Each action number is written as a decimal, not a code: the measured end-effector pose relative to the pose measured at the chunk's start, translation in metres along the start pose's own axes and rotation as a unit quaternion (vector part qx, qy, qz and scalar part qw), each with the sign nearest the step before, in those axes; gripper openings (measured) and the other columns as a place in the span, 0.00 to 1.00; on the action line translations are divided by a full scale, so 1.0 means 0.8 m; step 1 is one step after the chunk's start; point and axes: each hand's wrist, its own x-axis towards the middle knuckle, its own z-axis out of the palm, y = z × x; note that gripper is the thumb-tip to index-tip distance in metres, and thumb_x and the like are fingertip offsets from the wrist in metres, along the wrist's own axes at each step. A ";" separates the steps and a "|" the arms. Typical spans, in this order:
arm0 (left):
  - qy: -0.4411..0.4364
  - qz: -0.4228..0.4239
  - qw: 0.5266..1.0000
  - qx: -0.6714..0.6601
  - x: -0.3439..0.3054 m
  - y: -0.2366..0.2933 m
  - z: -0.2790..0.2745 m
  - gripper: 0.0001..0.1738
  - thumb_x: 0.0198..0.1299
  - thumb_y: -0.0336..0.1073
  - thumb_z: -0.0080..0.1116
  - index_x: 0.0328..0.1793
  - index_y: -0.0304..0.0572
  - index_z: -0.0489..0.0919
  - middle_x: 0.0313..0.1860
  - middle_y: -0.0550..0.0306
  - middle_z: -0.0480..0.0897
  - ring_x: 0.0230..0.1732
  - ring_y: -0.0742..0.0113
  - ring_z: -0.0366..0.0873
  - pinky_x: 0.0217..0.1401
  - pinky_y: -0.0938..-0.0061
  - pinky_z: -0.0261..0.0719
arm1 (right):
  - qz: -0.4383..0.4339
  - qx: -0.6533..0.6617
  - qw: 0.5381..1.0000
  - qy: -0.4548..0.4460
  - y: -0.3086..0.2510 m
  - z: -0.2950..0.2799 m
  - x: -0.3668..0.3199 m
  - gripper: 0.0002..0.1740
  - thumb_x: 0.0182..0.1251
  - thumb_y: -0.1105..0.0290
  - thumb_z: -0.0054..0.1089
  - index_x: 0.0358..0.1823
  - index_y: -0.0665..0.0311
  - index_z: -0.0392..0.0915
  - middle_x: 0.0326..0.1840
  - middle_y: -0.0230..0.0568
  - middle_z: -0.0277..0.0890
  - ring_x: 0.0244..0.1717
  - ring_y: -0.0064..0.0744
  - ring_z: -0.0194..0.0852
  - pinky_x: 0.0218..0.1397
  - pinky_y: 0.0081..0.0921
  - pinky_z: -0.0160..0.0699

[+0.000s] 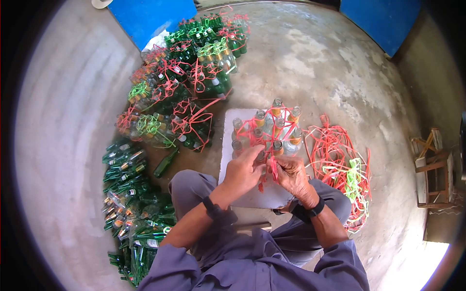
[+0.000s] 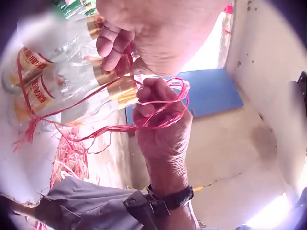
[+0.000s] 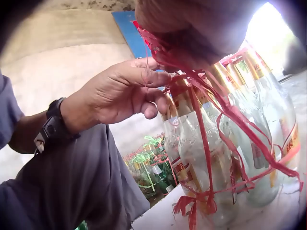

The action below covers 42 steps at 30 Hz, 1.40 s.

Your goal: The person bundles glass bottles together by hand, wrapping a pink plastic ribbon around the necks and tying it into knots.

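Note:
A bundle of clear glass bottles (image 1: 295, 137) with gold neck labels stands upright on a white board (image 1: 227, 138). Red plastic string (image 2: 110, 128) runs around the bottles low down and crosses among their necks. At the near side of the bundle, my left hand (image 1: 241, 169) has its fingers bent by a bottle neck and pinches the string there. Close beside it, my right hand (image 1: 293, 178) grips a gathered length of the string, which loops around its fingers in the left wrist view. A knot with loose ends (image 3: 193, 203) shows low on the bundle.
A heap of loose red string (image 1: 335, 140) with a light-green bunch (image 1: 354, 177) lies on the floor at the right. Tied bundles of bottles (image 1: 213, 80) and lying green bottles (image 1: 124, 165) fill the left side. A wooden stool (image 1: 432, 169) stands far right.

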 end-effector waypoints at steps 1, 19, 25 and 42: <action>-0.011 0.001 1.000 0.027 0.003 -0.004 0.000 0.25 0.57 0.19 0.66 0.62 0.38 0.79 0.52 0.44 0.86 0.42 0.53 0.87 0.45 0.66 0.85 | -0.007 -0.015 1.000 0.009 -0.002 0.003 0.001 0.04 0.71 0.76 0.61 0.36 0.69 0.81 0.25 0.49 0.75 0.25 0.41 0.74 0.33 0.32 0.75; -0.050 0.015 0.997 0.051 0.014 -0.046 -0.051 0.30 0.53 0.12 0.62 0.63 0.44 0.83 0.55 0.46 0.88 0.51 0.57 0.89 0.51 0.69 0.88 | -0.083 -0.028 0.996 -0.008 -0.017 0.056 0.015 0.04 0.71 0.79 0.60 0.34 0.68 0.79 0.25 0.50 0.74 0.26 0.51 0.75 0.32 0.36 0.74; -0.004 0.061 0.995 0.073 0.010 -0.038 -0.049 0.23 0.51 0.26 0.71 0.56 0.52 0.88 0.55 0.52 0.88 0.47 0.51 0.89 0.47 0.65 0.87 | -0.089 -0.029 0.996 -0.002 -0.016 0.062 0.020 0.03 0.70 0.79 0.61 0.36 0.67 0.80 0.26 0.50 0.76 0.27 0.49 0.77 0.32 0.36 0.76; 0.033 0.094 0.995 0.007 0.005 -0.044 -0.036 0.16 0.50 0.31 0.72 0.47 0.51 0.90 0.48 0.56 0.87 0.47 0.54 0.88 0.46 0.65 0.85 | -0.120 -0.042 0.992 -0.005 -0.033 0.074 0.020 0.02 0.71 0.77 0.65 0.42 0.66 0.85 0.30 0.40 0.83 0.30 0.31 0.81 0.36 0.26 0.78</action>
